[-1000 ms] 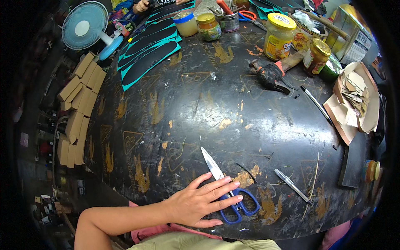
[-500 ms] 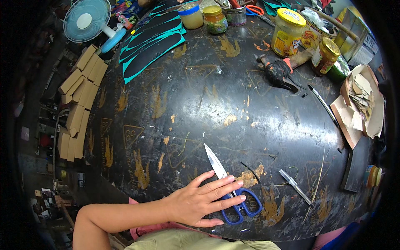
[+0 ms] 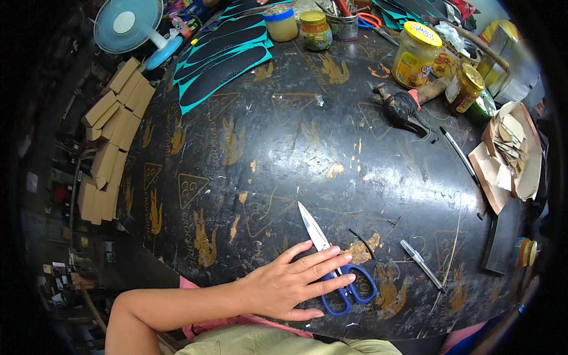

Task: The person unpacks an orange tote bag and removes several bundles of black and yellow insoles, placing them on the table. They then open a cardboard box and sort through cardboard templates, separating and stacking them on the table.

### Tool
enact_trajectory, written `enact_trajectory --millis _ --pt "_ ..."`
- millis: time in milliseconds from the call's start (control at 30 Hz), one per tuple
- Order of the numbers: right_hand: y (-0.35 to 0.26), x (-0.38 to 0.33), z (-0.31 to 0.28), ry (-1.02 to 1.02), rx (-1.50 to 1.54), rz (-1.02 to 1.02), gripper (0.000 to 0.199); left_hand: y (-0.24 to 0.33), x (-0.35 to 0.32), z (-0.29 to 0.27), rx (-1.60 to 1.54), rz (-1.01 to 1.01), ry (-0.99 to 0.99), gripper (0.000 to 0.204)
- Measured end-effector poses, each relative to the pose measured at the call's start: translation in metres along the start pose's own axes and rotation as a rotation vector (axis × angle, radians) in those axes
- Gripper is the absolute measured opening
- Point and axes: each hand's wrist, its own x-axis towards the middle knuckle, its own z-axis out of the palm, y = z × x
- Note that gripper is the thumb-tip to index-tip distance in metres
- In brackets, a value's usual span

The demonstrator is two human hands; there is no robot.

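Head view: one left hand (image 3: pixel 293 285), fingers spread flat, lies at lower centre of the frame on the black worn worktable (image 3: pixel 284 148). One pair of blue-handled steel scissors (image 3: pixel 334 267) lies under its fingertips, blades pointing to upper left, handle loops just right of the fingers. One clear pen (image 3: pixel 421 264) lies nearby at right. Four glass jars stand along the upper edge.

A craft workshop: beyond my hand (image 3: pixel 290 287) lie a scarred black worktable (image 3: pixel 284 154), glue jars (image 3: pixel 414 54), black-and-teal sole cutouts (image 3: pixel 222 71), and stacked cardboard pieces (image 3: pixel 112 136) far left.
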Motion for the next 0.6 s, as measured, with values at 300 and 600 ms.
enact_trajectory --millis 300,600 --pt "-0.009 -0.005 0.004 -0.001 0.049 -0.003 0.049 -0.003 0.003 0.001 -0.005 0.023 -0.003 0.084" --pt "-0.013 -0.013 0.003 0.011 0.082 -0.016 0.049 -0.003 0.006 0.002 0.019 0.049 0.001 0.085"
